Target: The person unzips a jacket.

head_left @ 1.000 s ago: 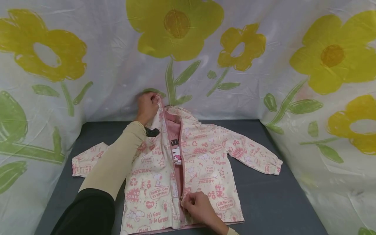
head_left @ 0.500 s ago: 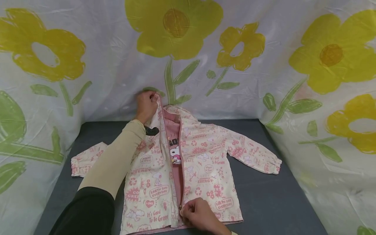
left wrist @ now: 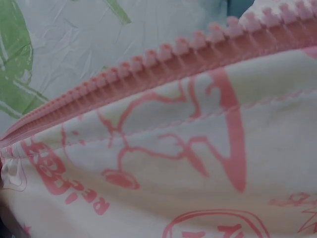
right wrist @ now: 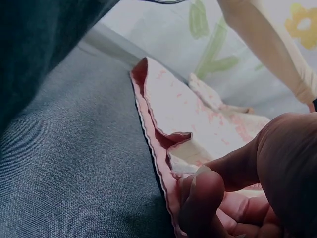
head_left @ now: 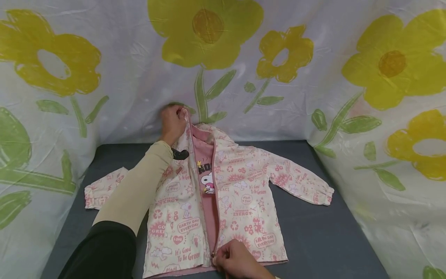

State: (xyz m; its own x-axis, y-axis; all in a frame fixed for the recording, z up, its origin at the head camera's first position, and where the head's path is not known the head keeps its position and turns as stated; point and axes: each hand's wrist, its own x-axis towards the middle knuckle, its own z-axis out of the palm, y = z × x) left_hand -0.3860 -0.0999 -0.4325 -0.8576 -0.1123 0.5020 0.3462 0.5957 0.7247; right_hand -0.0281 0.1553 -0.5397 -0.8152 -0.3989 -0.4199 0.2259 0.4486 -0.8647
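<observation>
A child's cream jacket (head_left: 244, 193) with pink print lies front up, its zipper partly undone over the pink lining (head_left: 202, 149) with a cartoon dog. At the top of the left front edge, my left hand (head_left: 173, 124) pinches the collar corner and holds it raised. Pink zipper teeth (left wrist: 148, 59) run along that edge in the left wrist view. Low on the front, my right hand (head_left: 238, 257) pinches the zipper slider (head_left: 213, 255) between thumb and finger, close to the hem. The right wrist view has the fingertips (right wrist: 205, 186) right beside the pink hem edge (right wrist: 158, 148).
The jacket lies on a dark grey table cloth (head_left: 313, 240). One sleeve (head_left: 299, 182) stretches out to the right; the other sleeve (head_left: 104, 188) is partly behind my left forearm. A white sheet with yellow flowers (head_left: 212, 35) hangs at the back and sides.
My right hand has slid down toward the hem with the zipper slider, and the front opening now reaches lower. My left hand stays at the collar, slightly higher.
</observation>
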